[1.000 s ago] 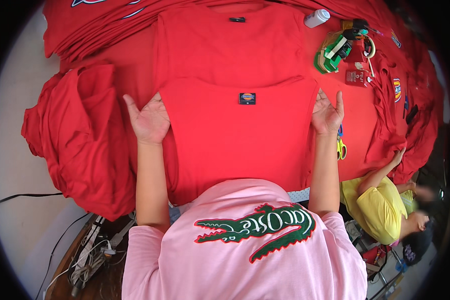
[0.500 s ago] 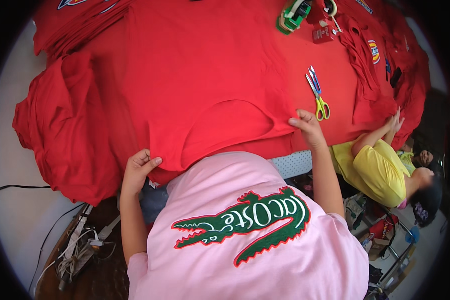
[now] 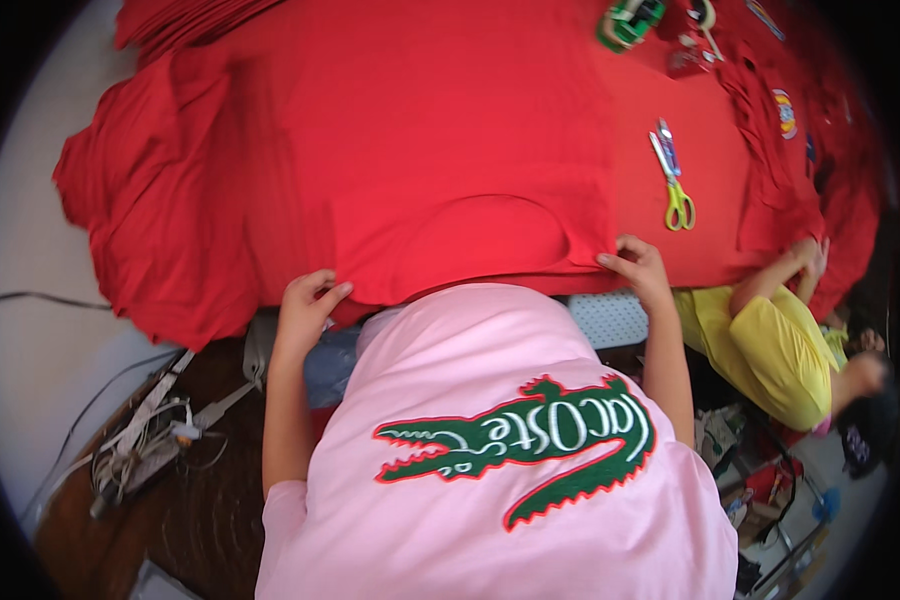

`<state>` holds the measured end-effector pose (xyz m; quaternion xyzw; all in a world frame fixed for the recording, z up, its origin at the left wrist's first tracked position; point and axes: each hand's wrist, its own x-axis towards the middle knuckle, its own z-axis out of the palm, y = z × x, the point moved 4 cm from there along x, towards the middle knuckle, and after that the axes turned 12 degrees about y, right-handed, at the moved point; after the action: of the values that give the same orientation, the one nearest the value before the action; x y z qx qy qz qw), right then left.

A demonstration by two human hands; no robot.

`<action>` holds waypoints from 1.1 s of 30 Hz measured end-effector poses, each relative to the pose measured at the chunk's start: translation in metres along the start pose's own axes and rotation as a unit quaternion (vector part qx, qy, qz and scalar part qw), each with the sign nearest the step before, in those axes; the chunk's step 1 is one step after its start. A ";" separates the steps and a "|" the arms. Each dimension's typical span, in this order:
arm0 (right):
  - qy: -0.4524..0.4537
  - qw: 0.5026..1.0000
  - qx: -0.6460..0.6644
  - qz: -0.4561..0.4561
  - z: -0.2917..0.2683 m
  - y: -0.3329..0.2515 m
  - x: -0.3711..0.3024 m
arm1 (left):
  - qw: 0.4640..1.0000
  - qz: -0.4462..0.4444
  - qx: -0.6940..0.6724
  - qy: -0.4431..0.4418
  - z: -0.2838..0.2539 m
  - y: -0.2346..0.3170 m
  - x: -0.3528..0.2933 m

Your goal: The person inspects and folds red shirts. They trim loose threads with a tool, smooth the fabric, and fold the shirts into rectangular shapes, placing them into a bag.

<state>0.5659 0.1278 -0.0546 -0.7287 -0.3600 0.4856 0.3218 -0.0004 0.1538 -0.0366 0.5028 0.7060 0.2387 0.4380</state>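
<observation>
Nearest to me is the wearer's pink shirt (image 3: 490, 480) with a green crocodile patch; everything else I place from the red T-shirt (image 3: 420, 160) spread on the table beyond it. At that shirt's near hem the left hand (image 3: 305, 310) pinches the cloth, thumb on top and fingers curled under; at the hem's other end the right hand (image 3: 638, 268) pinches the edge between thumb and fingertips. So the garment lies just ahead of both hands, hanging over the table's near edge, a curved fold bulging between them. My worry: an uneven pull, one hand ahead of the other, could skew it or crease that bulge. Left of the shirt a heap of red garments (image 3: 150, 230) droops off the table and might be dragged along. Right of it lie green-handled scissors (image 3: 673, 180), which a sliding hem could catch. Farther right a person in yellow (image 3: 760, 350) bends low; past the shirt's far end sits a green tape dispenser (image 3: 628, 22)
</observation>
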 end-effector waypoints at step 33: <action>0.205 0.963 0.080 -0.154 0.064 -0.148 0.148 | 0.973 -0.010 -0.219 0.074 -0.008 0.022 0.094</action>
<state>0.5142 0.3386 -0.0243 -0.7202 -0.3539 0.2973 0.5174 -0.0073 0.2495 -0.0512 0.3685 0.6717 0.4198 0.4867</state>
